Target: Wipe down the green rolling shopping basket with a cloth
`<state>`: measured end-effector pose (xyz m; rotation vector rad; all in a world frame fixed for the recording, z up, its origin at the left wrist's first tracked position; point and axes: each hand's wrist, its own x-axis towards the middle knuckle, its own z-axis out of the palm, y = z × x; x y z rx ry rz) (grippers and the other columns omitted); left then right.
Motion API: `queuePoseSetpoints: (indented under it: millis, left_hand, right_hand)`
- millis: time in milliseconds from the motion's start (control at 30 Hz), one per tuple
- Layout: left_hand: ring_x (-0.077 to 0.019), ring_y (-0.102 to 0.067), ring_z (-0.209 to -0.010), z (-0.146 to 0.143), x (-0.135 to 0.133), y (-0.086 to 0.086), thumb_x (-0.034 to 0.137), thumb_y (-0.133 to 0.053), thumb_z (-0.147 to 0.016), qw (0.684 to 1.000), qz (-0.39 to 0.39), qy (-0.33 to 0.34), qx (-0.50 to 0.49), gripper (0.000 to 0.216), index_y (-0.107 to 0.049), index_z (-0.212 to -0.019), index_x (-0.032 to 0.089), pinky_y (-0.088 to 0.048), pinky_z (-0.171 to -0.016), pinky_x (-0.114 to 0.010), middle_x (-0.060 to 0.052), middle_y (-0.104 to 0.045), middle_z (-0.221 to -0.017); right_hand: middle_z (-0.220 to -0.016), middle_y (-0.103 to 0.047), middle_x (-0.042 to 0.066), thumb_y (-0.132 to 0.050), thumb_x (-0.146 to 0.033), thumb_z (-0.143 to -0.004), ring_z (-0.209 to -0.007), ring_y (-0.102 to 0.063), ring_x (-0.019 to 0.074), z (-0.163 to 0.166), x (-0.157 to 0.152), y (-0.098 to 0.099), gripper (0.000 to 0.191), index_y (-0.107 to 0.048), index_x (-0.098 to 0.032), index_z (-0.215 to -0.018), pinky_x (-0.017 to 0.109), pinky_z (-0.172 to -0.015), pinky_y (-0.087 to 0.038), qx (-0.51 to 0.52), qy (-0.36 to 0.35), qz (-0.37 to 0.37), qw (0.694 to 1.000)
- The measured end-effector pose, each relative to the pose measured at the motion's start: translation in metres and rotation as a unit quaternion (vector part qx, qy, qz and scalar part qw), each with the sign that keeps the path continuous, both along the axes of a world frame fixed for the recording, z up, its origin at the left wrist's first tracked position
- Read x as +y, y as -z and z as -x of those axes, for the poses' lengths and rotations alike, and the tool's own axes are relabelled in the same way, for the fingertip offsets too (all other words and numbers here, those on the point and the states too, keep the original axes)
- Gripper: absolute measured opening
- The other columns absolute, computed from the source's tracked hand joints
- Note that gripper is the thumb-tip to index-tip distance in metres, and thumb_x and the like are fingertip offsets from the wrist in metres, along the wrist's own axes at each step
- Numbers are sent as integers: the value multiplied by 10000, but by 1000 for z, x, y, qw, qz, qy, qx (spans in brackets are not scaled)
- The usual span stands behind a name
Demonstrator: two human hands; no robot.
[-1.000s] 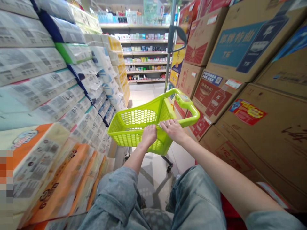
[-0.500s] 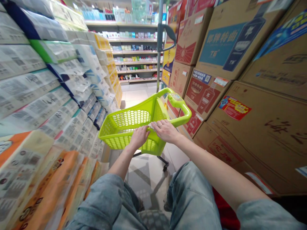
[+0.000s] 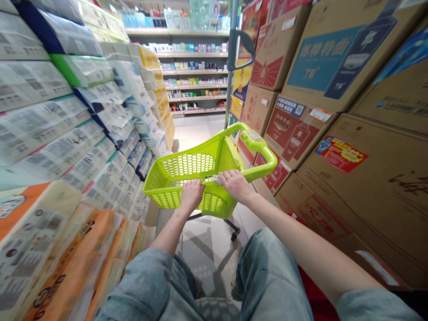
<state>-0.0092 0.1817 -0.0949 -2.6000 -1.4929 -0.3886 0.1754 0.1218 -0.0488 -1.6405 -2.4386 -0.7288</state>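
A lime-green shopping cart [image 3: 214, 203] with a perforated plastic basket stands in front of me, turned sideways with its handle to the right. My left hand [image 3: 193, 195] is closed over the near rim of the basket. Just to the right of it, my right hand [image 3: 236, 185] presses a crumpled white tissue [image 3: 217, 179] against the same rim near the handle end. The fingers of this hand are bent over the tissue and partly cover it. A ring shows on one finger.
Stacked paper packs [image 3: 43, 129] line the left side, with orange packs [image 3: 76, 254] nearer me. Large cardboard boxes [image 3: 354, 196] rise on the right. A grey pole [image 3: 230, 80] with a handle stands behind the cart. Stocked shelves [image 3: 197, 73] are at the back.
The gap between my hands has widened; the left hand sits farther left along the rim. The cart and surroundings have shifted slightly right in view.
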Motion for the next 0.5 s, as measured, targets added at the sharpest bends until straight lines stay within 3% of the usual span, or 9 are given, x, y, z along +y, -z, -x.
queuePoseSetpoints:
  millis: [267, 500]
  left_hand:
    - [-227, -514, -960, -1, -8, 0, 248, -306, -929, 999, 20, 29, -19, 241, -528, -982, 170, -363, -826, -362, -103, -589, -979]
    - [-211, -531, -952, -8, -12, 3, 241, -353, -926, 996, 34, 74, -33, 206, -506, -1050, 183, -376, -822, -341, -70, -600, -998]
  right_hand:
    - [-949, -591, 117, -284, -164, -942, -851, -511, 220, 41, 17, 19, 264, -522, -131, -1050, 341, -708, -335, 23, -12, 39, 999]
    - [-946, -608, 129, -339, -178, -921, -858, -503, 242, -2, -8, 9, 270, -549, -99, -1073, 364, -758, -307, -8, 43, -5, 999]
